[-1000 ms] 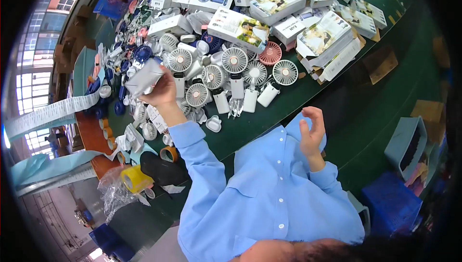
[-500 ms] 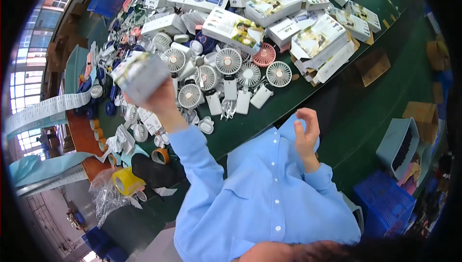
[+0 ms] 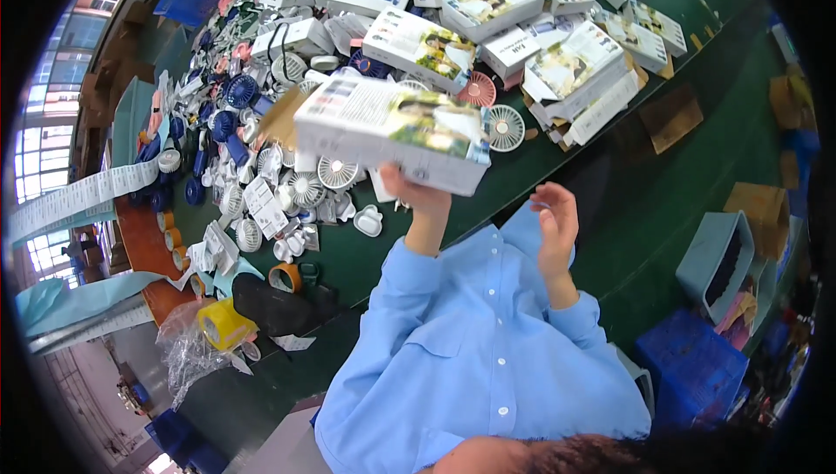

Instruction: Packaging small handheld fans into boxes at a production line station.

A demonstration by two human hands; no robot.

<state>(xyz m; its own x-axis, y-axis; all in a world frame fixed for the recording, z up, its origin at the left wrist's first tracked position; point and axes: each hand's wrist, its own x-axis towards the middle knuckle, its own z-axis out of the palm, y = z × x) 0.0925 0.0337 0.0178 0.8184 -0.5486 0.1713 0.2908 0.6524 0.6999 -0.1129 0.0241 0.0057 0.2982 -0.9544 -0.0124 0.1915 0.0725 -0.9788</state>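
Nearest, clad in light blue shirt sleeves: right hand [image 3: 556, 217] raised and empty, fingers loosely spread, just right of and below the box. Gripped from beneath in the left hand [image 3: 418, 193], a white rectangular cardboard carton with a printed colour picture [image 3: 392, 130], lifted clear above the green worktop [image 3: 601, 169], long axis running left to right and dipping slightly rightward, its right end closest to the free hand. Farther off, scattered small white and blue handheld fans [image 3: 335, 171], then a heap of similar white printed boxes [image 3: 488, 3].
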